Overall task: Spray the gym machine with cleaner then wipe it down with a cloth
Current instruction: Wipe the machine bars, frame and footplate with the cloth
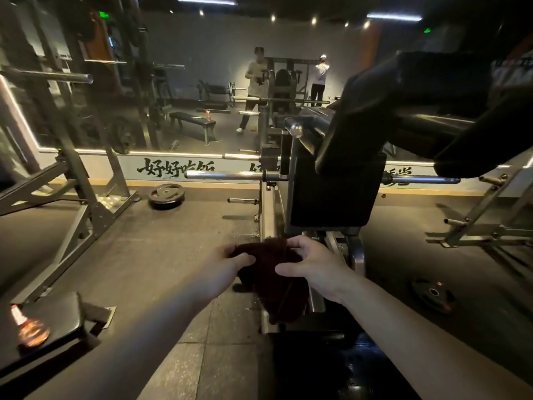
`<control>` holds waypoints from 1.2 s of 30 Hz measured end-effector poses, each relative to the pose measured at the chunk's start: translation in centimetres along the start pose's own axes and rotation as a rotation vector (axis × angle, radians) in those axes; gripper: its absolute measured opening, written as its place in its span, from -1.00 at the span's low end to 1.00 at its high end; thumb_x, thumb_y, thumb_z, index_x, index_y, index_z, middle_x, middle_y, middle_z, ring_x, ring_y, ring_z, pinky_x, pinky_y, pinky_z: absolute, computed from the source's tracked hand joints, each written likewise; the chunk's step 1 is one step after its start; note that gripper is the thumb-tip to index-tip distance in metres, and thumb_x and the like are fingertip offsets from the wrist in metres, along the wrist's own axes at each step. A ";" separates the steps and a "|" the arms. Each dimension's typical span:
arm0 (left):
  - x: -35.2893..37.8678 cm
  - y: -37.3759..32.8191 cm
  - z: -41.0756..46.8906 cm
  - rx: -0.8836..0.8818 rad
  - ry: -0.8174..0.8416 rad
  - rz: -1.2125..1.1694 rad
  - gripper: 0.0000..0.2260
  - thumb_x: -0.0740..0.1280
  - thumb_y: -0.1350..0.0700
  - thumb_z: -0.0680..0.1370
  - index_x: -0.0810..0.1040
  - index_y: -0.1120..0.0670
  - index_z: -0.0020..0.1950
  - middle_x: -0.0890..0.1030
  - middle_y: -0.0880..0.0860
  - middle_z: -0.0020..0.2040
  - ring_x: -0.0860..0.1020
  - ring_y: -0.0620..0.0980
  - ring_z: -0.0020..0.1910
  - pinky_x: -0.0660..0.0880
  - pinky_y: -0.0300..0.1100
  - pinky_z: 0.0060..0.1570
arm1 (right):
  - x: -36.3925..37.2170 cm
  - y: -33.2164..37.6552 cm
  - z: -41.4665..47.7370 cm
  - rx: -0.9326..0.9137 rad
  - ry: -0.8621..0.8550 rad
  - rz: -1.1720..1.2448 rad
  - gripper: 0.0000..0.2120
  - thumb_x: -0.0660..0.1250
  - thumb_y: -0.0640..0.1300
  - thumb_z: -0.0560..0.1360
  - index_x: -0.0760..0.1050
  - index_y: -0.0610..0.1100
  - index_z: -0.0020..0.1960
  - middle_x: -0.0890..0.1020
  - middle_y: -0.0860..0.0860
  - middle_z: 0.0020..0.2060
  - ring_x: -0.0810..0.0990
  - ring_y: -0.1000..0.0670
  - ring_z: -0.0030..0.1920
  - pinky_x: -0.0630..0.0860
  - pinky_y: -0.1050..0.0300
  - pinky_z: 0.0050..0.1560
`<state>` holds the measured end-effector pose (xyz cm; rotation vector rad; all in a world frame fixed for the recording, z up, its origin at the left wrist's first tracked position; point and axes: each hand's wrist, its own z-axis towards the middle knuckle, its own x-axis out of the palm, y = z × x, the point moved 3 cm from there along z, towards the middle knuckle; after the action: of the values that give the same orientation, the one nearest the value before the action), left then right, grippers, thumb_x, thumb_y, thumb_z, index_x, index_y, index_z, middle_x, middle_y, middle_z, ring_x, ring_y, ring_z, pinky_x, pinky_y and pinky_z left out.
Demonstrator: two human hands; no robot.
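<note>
The open ground lies left of centre. A wide stretch of dark floor [161, 249] runs from the person's arms to the wall mirror [187, 82]. It is hemmed on the left by the slanted steel legs of a rack [83, 180] and on the right by the gym machine [337, 192]. One weight plate [166, 195] lies flat on it near the wall. A second plate [432, 294] lies on the far side of the machine, near its base. A chrome bar [227, 175] juts leftward from the machine into that open stretch.

The only container I can see is the spray bottle [27, 327], which stands on the corner of a black bench [60, 313] at the lower left, well apart from both hands. It has an orange body and a pale top (too blurred to tell how much liquid is in it).

The cloth [277, 290] is dark maroon, fuzzy-looking and bunched. It is held up in the air in front of the machine's lower frame, beneath the square black pad, with its lower part hanging loose. The left hand [235, 259] grips its upper left edge with curled fingers. The right hand [313, 262] grips the upper right, fingers curled over the top and thumb lying across the front.

The machine's padding is smooth black with a faint sheen and rounded corners, and its frame is flat grey metal. The floor is matte and laid in square tiles near the person's feet.
</note>
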<state>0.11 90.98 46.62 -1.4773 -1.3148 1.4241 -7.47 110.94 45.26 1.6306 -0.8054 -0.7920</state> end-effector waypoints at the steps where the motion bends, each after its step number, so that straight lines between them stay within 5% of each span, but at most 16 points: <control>1: -1.4 0.4 0.6 0.006 0.005 -0.013 -0.88 0.36 0.10 0.63 0.62 0.05 0.14 0.70 0.04 0.04 0.62 -0.02 0.09 0.48 -0.15 0.17 | 1.3 0.3 0.9 0.008 -0.015 -0.010 -0.47 0.62 -0.20 0.38 0.51 -0.06 0.28 0.70 -0.06 0.14 0.71 -0.09 0.14 0.62 -0.21 0.22; 4: -6.5 1.6 2.9 0.024 0.005 -0.023 -0.78 0.41 0.00 0.58 0.61 0.06 0.17 0.69 0.06 0.09 0.62 0.03 0.13 0.51 -0.05 0.24 | 5.4 1.3 3.7 0.025 -0.073 -0.008 -0.45 0.63 -0.19 0.38 0.49 -0.05 0.29 0.66 -0.08 0.19 0.70 -0.12 0.15 0.64 -0.22 0.18; 9: -15.3 2.0 6.7 0.066 0.095 -0.066 -0.64 0.45 -0.04 0.58 0.49 0.05 0.30 0.62 0.02 0.18 0.59 0.01 0.18 0.44 -0.19 0.08 | 12.2 4.4 7.8 0.030 -0.251 0.028 -0.49 0.60 -0.21 0.43 0.44 -0.04 0.27 0.63 -0.07 0.20 0.70 -0.16 0.12 0.69 -0.19 0.06; 15: -21.8 -0.1 9.0 0.168 0.271 -0.095 -0.44 0.63 0.02 0.38 0.52 0.05 0.32 0.66 0.06 0.17 0.65 0.01 0.13 0.60 -0.14 0.09 | 16.8 8.6 9.8 -0.015 -0.406 -0.020 -0.49 0.59 -0.22 0.43 0.48 0.02 0.28 0.64 -0.08 0.19 0.70 -0.15 0.11 0.69 -0.18 0.05; 21: -24.3 -2.8 9.9 0.406 0.322 0.176 -0.52 0.57 0.15 0.47 0.51 -0.11 0.33 0.63 -0.01 0.10 0.64 -0.02 0.06 0.65 -0.04 0.08 | 18.7 13.2 9.6 -0.091 -0.436 -0.287 -0.47 0.50 -0.24 0.51 0.53 0.09 0.41 0.65 0.00 0.17 0.67 -0.02 0.15 0.64 -0.02 0.22; 25: -24.7 -5.2 11.4 0.595 0.305 0.271 -0.67 0.54 0.12 0.51 0.59 -0.10 0.23 0.64 -0.10 0.03 0.62 -0.20 0.00 0.50 -0.36 -0.10 | 18.3 15.6 9.1 -0.093 -0.457 -0.431 -0.63 0.42 -0.17 0.58 0.60 0.09 0.35 0.70 0.06 0.11 0.69 0.08 0.09 0.64 0.18 0.06; 27: -24.5 -6.3 12.2 0.637 0.311 0.303 -0.82 0.51 0.09 0.55 0.67 -0.07 0.13 0.69 -0.07 -0.06 0.64 -0.21 -0.10 0.51 -0.33 -0.15 | 17.5 16.5 9.1 -0.089 -0.472 -0.530 -0.76 0.40 -0.13 0.60 0.66 0.06 0.23 0.71 0.09 0.03 0.68 0.13 0.06 0.60 0.21 0.06; 30: -23.9 -7.8 13.7 0.629 0.362 0.325 -0.94 0.44 0.04 0.60 0.72 -0.08 0.02 0.72 0.03 -0.17 0.69 -0.03 -0.20 0.63 -0.01 -0.16 | 16.2 17.3 9.6 -0.085 -0.495 -0.544 -0.82 0.38 -0.09 0.61 0.67 0.04 0.19 0.70 0.06 0.02 0.68 0.10 0.07 0.60 0.07 0.17; 36: -21.9 -10.7 19.6 0.604 0.399 0.281 -0.91 0.41 -0.02 0.62 0.69 -0.06 -0.01 0.72 -0.03 -0.21 0.68 -0.16 -0.26 0.62 -0.24 -0.23 | 12.5 17.0 12.8 -0.092 -0.452 -0.103 -0.73 0.41 -0.07 0.59 0.58 -0.18 0.23 0.66 -0.21 0.17 0.68 -0.17 0.20 0.53 -0.25 0.35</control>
<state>-18.58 69.57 59.62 -1.4468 -0.3902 1.4291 -13.05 90.92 58.51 1.4369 -0.9860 -1.2804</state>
